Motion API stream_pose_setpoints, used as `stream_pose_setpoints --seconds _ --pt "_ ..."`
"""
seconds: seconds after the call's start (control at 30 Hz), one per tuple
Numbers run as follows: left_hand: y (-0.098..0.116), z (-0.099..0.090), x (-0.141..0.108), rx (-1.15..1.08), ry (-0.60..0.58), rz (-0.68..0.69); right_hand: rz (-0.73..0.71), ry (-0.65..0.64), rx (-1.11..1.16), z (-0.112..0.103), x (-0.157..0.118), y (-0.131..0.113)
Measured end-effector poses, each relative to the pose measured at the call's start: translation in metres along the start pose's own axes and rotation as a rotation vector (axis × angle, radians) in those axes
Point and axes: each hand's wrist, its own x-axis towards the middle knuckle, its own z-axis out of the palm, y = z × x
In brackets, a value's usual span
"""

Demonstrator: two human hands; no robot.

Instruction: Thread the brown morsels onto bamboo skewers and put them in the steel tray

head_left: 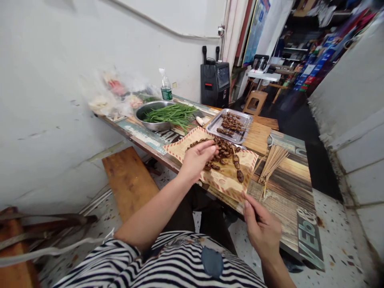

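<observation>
My right hand pinches the lower end of a thin wooden skewer at the table's front edge. Brown, ridged pupae, which look like silkworm pupae, are threaded near the skewer's far end. Over a loose heap of the same pupae is my left hand, its fingers drawn together; what is between them, if anything, is hidden. The heap lies on paper with a red-striped border. Beyond it, a metal tray bears several filled skewers.
Bare skewers lie in a bundle at the right, beside a wooden board. At the left stand a metal bowl of long green vegetables, plastic bags and a bottle. A wooden bench is below left.
</observation>
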Motion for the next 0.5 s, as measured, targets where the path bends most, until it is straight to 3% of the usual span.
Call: stream_pose_setpoints --seconds 0.1,0.2,0.33,0.5 --pt "0.003 -0.016 0.015 0.432 0.108 0.356 0.081 0.029 -0.034 -0.002 0.0 0.008" --pt "0.004 -0.022 0.025 0.958 -0.097 0.555 0.141 0.038 -0.062 -0.005 0.0 0.015" --pt "-0.012 -0.012 0.032 1.398 -0.423 0.632 0.177 0.049 -0.08 -0.007 -0.001 0.019" --pt "-0.045 -0.01 0.048 1.578 -0.523 0.62 0.203 0.035 -0.053 -0.008 -0.004 0.022"
